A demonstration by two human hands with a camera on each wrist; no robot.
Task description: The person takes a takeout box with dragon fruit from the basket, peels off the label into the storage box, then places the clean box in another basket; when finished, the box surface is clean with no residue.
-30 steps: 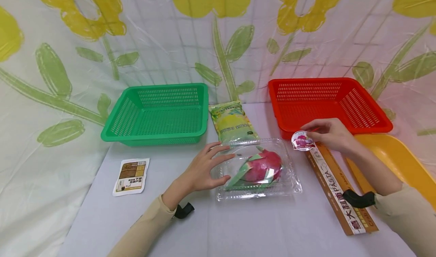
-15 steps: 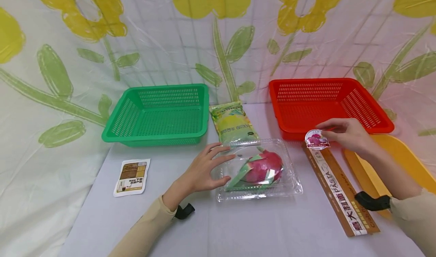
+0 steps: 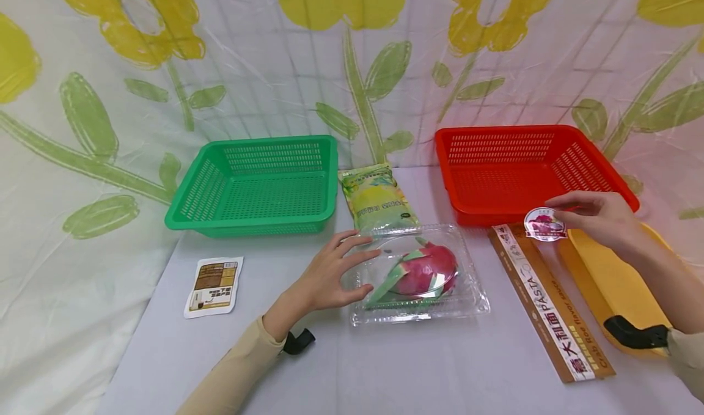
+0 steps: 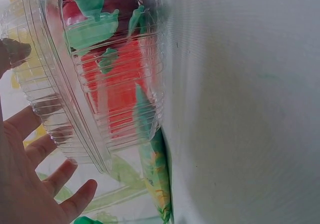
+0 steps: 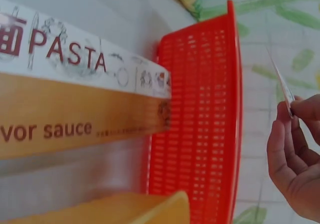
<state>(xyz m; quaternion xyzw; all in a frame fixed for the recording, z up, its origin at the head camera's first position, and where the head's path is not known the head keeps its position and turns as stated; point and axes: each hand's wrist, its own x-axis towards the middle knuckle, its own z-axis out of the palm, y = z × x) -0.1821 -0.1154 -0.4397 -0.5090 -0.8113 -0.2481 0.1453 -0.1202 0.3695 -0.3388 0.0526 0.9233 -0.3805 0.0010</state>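
A clear plastic clamshell box (image 3: 473,283) with a pink dragon fruit (image 3: 426,269) inside stands on the table in the middle of the head view. My left hand (image 3: 330,274) rests at its left side, fingers spread over the lid; the left wrist view shows these fingers (image 4: 62,176) along the ribbed plastic. Between thumb and fingertips, my right hand (image 3: 602,219) pinches a round label (image 3: 544,224) with a dragon fruit picture. The label is above the far end of the brown pasta box (image 3: 555,311), in front of the red basket (image 3: 528,210). In the right wrist view it appears edge-on.
A green basket (image 3: 250,225) stands at the back left, with a yellow-green packet (image 3: 379,198) between it and the red one. A small white-and-brown sachet (image 3: 213,286) lies at the left. On the right is a yellow tray (image 3: 610,268). A flowered cloth hangs behind.
My right hand has carried the round label to the right, from beside the clamshell box to over the pasta box's far end. My left hand has stayed at the clamshell box.
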